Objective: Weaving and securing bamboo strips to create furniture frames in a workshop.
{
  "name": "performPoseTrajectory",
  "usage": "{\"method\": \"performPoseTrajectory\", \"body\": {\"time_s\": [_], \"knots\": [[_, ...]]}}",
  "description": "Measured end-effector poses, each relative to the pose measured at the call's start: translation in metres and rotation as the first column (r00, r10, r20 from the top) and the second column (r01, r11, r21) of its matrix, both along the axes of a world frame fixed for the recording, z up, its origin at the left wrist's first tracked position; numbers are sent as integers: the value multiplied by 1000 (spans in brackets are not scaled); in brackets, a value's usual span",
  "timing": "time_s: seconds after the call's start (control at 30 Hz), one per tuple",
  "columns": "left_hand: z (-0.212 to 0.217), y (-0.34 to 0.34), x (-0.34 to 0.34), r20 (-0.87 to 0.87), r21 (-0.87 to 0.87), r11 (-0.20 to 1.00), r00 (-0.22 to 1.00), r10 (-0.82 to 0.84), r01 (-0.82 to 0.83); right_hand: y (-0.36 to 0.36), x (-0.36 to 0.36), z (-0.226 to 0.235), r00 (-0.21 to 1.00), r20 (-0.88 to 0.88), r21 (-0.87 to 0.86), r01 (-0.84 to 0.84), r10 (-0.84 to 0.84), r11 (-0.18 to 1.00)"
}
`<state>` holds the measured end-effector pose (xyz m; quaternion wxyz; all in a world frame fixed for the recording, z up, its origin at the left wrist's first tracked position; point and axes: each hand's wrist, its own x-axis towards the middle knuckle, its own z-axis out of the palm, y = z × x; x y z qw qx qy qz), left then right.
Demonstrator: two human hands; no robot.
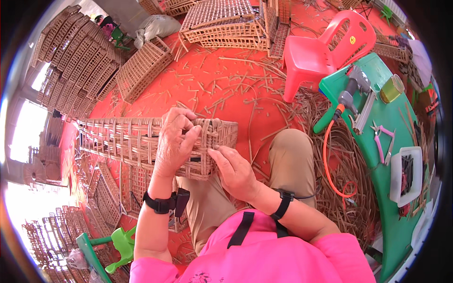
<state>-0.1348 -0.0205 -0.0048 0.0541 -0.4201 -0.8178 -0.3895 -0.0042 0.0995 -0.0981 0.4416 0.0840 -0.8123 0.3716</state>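
Pink shirt point(273, 250), half-curled left hand point(175, 139) and bunched right hand point(236, 172) touching woven basket point(120, 140), pinch unclear

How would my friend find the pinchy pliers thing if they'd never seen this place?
Find the green table on the right. Look between the grey power tool and the white bin. The pliers-like tool lies open there, set apart from its neighbours by its pink handle.

No legible text; dark print point(202, 278) on pink shirt point(283, 252) too small.
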Motion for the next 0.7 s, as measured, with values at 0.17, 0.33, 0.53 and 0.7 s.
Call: {"method": "performPoseTrajectory", "body": {"time_s": [0.17,0.33,0.53,0.7], "knots": [[-2,-5,-1,-21,-20,999,999,31,-31,13,-4,10,994,60,-412,-56,88,909],[0,1,1,26,12,1000,999,22,-23,36,-27,3,962,85,-696,-129,259,707],[-1,-4,0,50,15,1000,999,14,-15,43,-37,3,941,56,-575,-243,334,781],[-4,-7,-2,95,33,999,995,5,-8,48,-31,18,837,185,-754,-216,515,620]]}}
